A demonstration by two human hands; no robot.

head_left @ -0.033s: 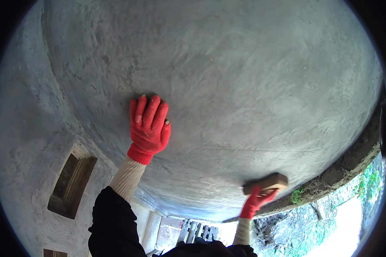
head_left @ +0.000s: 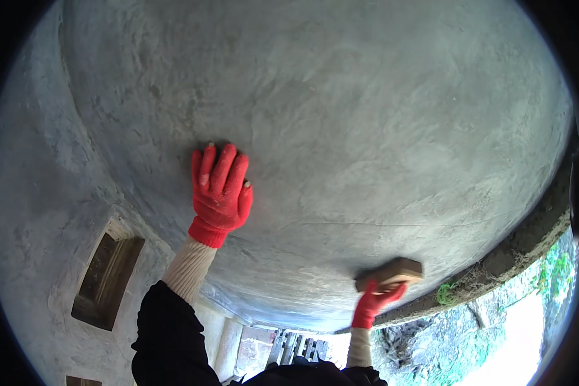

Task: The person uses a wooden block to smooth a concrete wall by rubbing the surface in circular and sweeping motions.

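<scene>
My left hand (head_left: 220, 186), in a red glove with worn fingertips, lies flat against the grey plastered surface (head_left: 367, 141), fingers stretched out and holding nothing. Lower and to the right, my right hand (head_left: 373, 305), also red-gloved, grips a brown, wooden-looking rectangular block (head_left: 391, 274). The block is held against or very close to the same surface; its face toward the plaster is hidden, so I cannot tell whether it is a brush or a plain block.
A rectangular recess (head_left: 108, 280) opens in the grey wall at left, with part of another below it. The surface's rough edge (head_left: 502, 260) curves along the right, with a green tuft (head_left: 445, 294) on it. Beyond are bright ground and plants (head_left: 556, 273). Dark slats (head_left: 296, 347) show at the bottom.
My right hand and the block have shifted slightly left along the surface. My left hand stays flat on the plaster, with only a tiny shift in the picture.
</scene>
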